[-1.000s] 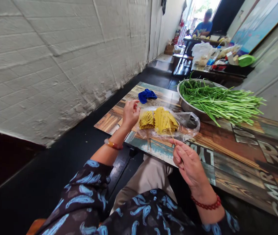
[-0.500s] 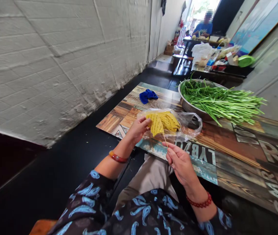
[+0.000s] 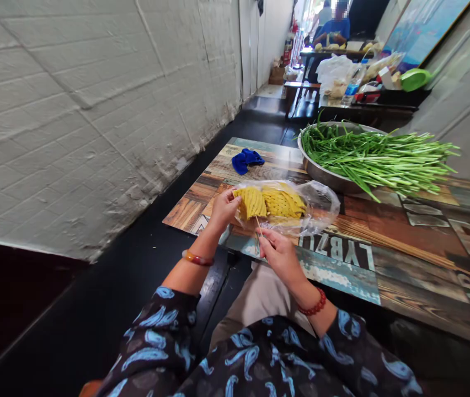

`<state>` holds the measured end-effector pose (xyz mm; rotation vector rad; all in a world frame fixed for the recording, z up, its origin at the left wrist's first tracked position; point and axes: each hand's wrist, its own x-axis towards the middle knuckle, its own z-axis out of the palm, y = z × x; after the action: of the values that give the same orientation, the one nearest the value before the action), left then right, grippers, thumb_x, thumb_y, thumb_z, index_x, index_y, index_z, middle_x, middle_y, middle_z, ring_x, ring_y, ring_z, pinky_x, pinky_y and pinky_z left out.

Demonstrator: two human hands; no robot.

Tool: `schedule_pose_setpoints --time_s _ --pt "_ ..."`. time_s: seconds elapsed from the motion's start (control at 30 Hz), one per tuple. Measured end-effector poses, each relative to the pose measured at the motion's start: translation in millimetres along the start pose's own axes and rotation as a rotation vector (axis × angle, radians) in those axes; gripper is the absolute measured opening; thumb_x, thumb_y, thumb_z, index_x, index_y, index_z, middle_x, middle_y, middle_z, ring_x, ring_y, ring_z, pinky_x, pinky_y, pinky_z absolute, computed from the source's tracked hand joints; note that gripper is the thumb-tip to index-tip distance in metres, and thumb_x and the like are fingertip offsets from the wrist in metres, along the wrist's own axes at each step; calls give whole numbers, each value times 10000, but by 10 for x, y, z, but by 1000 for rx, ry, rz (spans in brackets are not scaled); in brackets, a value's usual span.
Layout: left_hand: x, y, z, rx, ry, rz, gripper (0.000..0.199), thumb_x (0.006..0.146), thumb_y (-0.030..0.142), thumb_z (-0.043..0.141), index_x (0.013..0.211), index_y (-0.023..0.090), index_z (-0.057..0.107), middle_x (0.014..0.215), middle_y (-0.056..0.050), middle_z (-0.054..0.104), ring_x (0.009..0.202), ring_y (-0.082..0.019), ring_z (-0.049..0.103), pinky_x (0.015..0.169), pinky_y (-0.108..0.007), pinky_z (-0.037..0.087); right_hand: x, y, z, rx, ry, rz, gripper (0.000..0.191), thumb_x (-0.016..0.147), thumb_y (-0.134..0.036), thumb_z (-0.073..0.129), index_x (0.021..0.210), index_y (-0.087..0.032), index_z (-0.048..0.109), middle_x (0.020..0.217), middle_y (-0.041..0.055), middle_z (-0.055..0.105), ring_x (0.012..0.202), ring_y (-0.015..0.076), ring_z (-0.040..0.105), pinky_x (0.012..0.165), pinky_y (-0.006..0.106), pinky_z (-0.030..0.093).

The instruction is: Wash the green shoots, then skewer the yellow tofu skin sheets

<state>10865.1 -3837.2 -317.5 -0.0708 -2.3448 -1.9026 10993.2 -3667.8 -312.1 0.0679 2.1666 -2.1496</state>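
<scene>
My left hand pinches the left edge of a yellow, dotted sheet-like piece over the near-left part of the bag. A thin wooden skewer runs from the lower edge of that piece down to my right hand, whose fingers are closed round it. Just right of the held piece, more yellow pieces lie stacked on a clear plastic bag. Several long skewers lie on the patterned wooden table, to the right of my hands.
A metal bowl heaped with long green stalks stands at the back right. A blue cloth lies behind the bag. Farther off, a person in blue sits at another table. A white wall runs along the left.
Both hands have moved left with the yellow piece and its skewer. The held piece now lies apart from the stack instead of overlapping it. The view has shifted slightly.
</scene>
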Motion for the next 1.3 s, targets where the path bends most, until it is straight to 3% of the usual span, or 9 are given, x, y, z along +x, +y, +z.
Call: schedule_pose_setpoints --time_s 0.1,0.23,0.37,0.5,0.67,0.83,0.97,1.13,1.3 --pt "69 -75 -55 107 25 -51 253 718 313 608 867 138 713 729 -32 697 663 -177 625 628 -271 485 106 109 79 41 -40 75 470 787 -476 656 1097 -129 726 507 -44 549 412 92 388 422 232 270" --pt "128 -120 -112 192 36 -40 189 693 277 636 799 155 734 705 -25 690 641 -177 597 632 -283 474 107 125 96 160 -62 138 526 759 -510 669 1108 -118 705 504 -58 529 402 79 360 408 222 213" --pt "215 -99 -80 328 8 80 132 710 230 602 731 175 721 939 -79 747 864 -234 677 785 -347 536 149 53 43 160 -18 113 502 760 -486 668 1092 -110 703 501 -62 519 417 78 346 415 225 200" --pt "313 -95 -48 469 24 188 120 714 203 599 717 194 719 1065 -115 733 1186 -294 620 992 -431 509 299 -9 9 144 42 90 470 744 -466 679 1073 -132 711 510 -66 520 428 80 353 425 226 208" --pt "309 -196 -121 553 53 202 171 765 217 605 826 212 764 1114 -104 720 1181 -289 621 1069 -469 465 393 10 24 203 -30 182 519 700 -489 690 1067 -123 702 491 -82 497 393 60 292 414 220 165" --pt "258 -247 -188 606 51 191 170 787 232 646 894 207 775 1186 -96 687 1166 -277 619 1085 -478 433 383 31 90 203 -38 163 500 732 -476 675 1079 -117 690 506 -79 516 385 58 310 405 216 185" --pt "302 -195 -178 567 73 216 223 787 218 648 971 187 771 1161 -110 688 1145 -265 617 1059 -439 441 473 7 189 206 -38 133 490 743 -471 675 1086 -121 679 519 -78 534 376 57 336 395 216 205" --pt "297 -223 -207 483 107 154 299 796 254 638 1060 158 739 1021 -106 697 901 -226 637 904 -397 511 529 22 201 214 -82 199 509 750 -475 670 1094 -101 665 538 -83 529 357 47 345 358 200 208" --pt "127 -347 -305 391 222 100 355 758 258 672 1093 143 685 1021 -100 652 809 -189 611 784 -349 532 370 133 71 74 -138 184 569 838 -422 634 1322 -125 591 711 -9 659 442 75 493 373 185 331"
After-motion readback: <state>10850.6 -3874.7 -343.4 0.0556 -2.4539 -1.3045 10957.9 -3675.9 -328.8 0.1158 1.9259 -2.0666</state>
